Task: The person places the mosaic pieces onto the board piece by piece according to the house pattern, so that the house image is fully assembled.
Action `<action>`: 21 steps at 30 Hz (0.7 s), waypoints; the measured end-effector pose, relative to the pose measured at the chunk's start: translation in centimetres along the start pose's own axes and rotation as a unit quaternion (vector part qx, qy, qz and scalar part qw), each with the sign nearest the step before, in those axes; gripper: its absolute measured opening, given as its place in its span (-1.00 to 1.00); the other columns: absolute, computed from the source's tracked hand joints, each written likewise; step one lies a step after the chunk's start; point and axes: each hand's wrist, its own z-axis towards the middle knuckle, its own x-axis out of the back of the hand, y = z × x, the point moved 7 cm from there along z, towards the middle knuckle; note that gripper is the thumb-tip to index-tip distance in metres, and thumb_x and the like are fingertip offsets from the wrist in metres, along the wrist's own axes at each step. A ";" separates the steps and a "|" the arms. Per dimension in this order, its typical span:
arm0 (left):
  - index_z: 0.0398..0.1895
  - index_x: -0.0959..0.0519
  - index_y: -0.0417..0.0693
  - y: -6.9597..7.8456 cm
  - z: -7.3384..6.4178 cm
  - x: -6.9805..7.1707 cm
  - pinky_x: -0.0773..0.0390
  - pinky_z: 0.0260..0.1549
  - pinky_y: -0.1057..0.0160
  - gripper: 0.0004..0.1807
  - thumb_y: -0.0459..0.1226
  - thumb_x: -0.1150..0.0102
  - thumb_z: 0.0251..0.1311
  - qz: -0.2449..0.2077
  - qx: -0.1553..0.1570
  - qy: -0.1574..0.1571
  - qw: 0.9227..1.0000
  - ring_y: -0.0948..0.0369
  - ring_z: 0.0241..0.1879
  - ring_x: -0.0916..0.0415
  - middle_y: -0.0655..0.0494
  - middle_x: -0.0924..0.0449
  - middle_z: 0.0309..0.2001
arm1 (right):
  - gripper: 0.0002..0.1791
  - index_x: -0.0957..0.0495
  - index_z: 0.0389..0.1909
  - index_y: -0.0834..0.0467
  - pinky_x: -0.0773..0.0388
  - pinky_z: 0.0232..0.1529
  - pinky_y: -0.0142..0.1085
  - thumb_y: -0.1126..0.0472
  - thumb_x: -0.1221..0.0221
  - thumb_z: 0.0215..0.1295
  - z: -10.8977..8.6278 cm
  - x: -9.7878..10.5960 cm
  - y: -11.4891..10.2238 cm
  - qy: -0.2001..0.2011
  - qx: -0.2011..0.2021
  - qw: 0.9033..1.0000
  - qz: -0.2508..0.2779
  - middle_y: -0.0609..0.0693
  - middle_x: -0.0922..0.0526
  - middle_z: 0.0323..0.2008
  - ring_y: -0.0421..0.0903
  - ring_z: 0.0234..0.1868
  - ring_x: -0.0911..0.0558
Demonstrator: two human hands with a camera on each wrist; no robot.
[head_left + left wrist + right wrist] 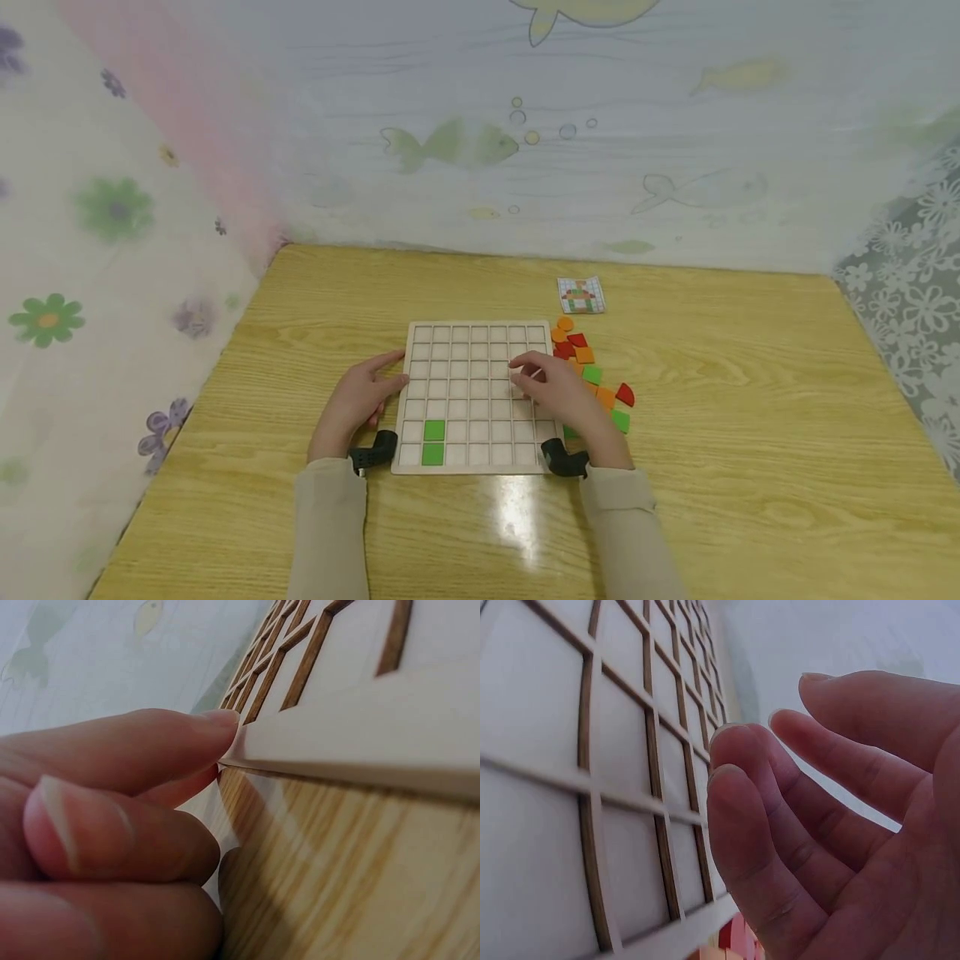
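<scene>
A pale wooden grid board [480,471] lies on the table, with a green square tile [434,430] and a second green square tile [432,454] in neighbouring cells of its second column, near the front. My left hand [356,396] is at the board's left side, its thumb and forefinger touching the edge; in the left wrist view its other fingers [120,832] are bent. Over the board's right part hovers my right hand [558,390], fingers loosely curved. The right wrist view shows nothing between its fingers [742,817] and thumb.
Orange, red and green pieces [592,375] lie loosely along the board's right side, partly hidden by the right hand and forearm. Behind them is a small pattern card [581,295]. The wooden table [750,417] meets printed walls at the back and left.
</scene>
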 end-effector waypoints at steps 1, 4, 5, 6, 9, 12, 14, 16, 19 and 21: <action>0.20 -0.30 0.35 0.0 0.0 0.0 -0.36 -0.84 0.19 -0.46 -0.02 -0.12 0.11 0.003 -0.001 0.000 1.000 0.21 -0.90 -0.20 0.09 -0.29 -0.81 | -0.72 -0.52 -0.07 0.07 -0.46 -0.43 -0.30 0.08 -0.09 0.23 0.0 0.2 0.2 0.001 -0.001 1.000 -0.001 -0.08 -0.55 -0.35 -0.13 -0.44 -0.53; 0.20 -0.30 0.35 0.0 0.0 0.0 -0.37 -0.83 0.18 -0.47 -0.02 -0.12 0.11 0.005 -0.002 -0.001 1.000 0.20 -0.90 -0.20 0.08 -0.29 -0.81 | -0.72 -0.51 -0.07 0.07 -0.46 -0.41 -0.30 0.07 -0.09 0.24 -0.1 0.9 0.6 0.009 -0.003 1.000 0.002 -0.07 -0.53 -0.34 -0.13 -0.43 -0.52; 0.20 -0.30 0.35 -0.1 0.0 0.0 -0.38 -0.83 0.18 -0.47 -0.02 -0.12 0.11 0.006 -0.003 0.000 1.000 0.20 -0.90 -0.20 0.08 -0.29 -0.80 | -0.71 -0.51 -0.06 0.08 -0.45 -0.41 -0.30 0.07 -0.09 0.24 -0.1 1.1 0.8 0.013 -0.004 1.000 0.001 -0.07 -0.53 -0.34 -0.13 -0.43 -0.52; 0.20 -0.30 0.35 -0.1 0.1 0.0 -0.38 -0.82 0.18 -0.47 -0.02 -0.12 0.11 0.006 -0.004 0.000 1.000 0.20 -0.90 -0.20 0.08 -0.29 -0.80 | -0.71 -0.51 -0.06 0.08 -0.46 -0.42 -0.29 0.07 -0.09 0.24 -0.1 1.4 0.9 0.016 -0.005 1.000 -0.001 -0.07 -0.53 -0.34 -0.12 -0.43 -0.52; 0.20 -0.30 0.36 -0.1 0.0 0.0 -0.37 -0.83 0.18 -0.47 -0.02 -0.12 0.11 0.005 -0.004 0.002 1.000 0.21 -0.90 -0.19 0.08 -0.29 -0.80 | -0.72 -0.51 -0.08 0.07 -0.45 -0.44 -0.29 0.06 -0.09 0.24 -0.3 2.0 1.3 0.027 -0.014 0.999 -0.011 -0.06 -0.53 -0.36 -0.12 -0.44 -0.52; 0.20 -0.30 0.35 -0.1 0.0 0.0 -0.37 -0.84 0.19 -0.47 -0.02 -0.12 0.11 0.007 -0.003 0.001 1.000 0.21 -0.90 -0.19 0.09 -0.29 -0.80 | -0.73 -0.50 -0.08 0.04 -0.45 -0.47 -0.28 0.05 -0.08 0.24 -0.5 2.5 1.7 0.031 -0.026 0.999 -0.021 -0.05 -0.55 -0.39 -0.11 -0.45 -0.52; 0.21 -0.30 0.35 -0.1 0.1 0.0 -0.36 -0.84 0.19 -0.46 -0.01 -0.12 0.11 0.009 -0.003 0.000 1.000 0.21 -0.91 -0.20 0.09 -0.29 -0.80 | -0.73 -0.50 -0.08 0.02 -0.44 -0.46 -0.29 0.04 -0.08 0.24 -0.6 2.9 1.9 0.035 -0.032 0.998 -0.030 -0.05 -0.54 -0.37 -0.12 -0.42 -0.52; 0.21 -0.30 0.35 -0.1 0.1 0.0 -0.36 -0.84 0.20 -0.46 -0.01 -0.12 0.11 0.011 -0.004 -0.001 1.000 0.21 -0.91 -0.20 0.08 -0.30 -0.81 | -0.72 -0.50 -0.07 0.01 -0.43 -0.44 -0.29 0.04 -0.07 0.24 -0.7 3.2 2.2 0.040 -0.038 0.998 -0.038 -0.06 -0.54 -0.34 -0.12 -0.38 -0.51; 0.21 -0.30 0.35 -0.1 0.1 0.0 -0.36 -0.85 0.19 -0.46 -0.01 -0.12 0.11 0.010 -0.007 -0.001 1.000 0.21 -0.91 -0.20 0.08 -0.30 -0.81 | -0.70 -0.50 -0.05 0.01 -0.41 -0.36 -0.26 0.02 -0.07 0.24 -0.9 3.8 2.5 0.051 -0.045 0.996 -0.054 -0.08 -0.52 -0.27 -0.12 -0.31 -0.48; 0.21 -0.29 0.35 -0.1 0.1 0.0 -0.36 -0.84 0.19 -0.46 -0.01 -0.12 0.11 0.010 -0.006 -0.002 1.000 0.20 -0.91 -0.20 0.08 -0.29 -0.81 | -0.69 -0.49 -0.05 0.02 -0.41 -0.29 -0.24 0.00 -0.06 0.24 -1.0 4.1 2.8 0.055 -0.055 0.995 -0.058 -0.08 -0.53 -0.24 -0.10 -0.27 -0.47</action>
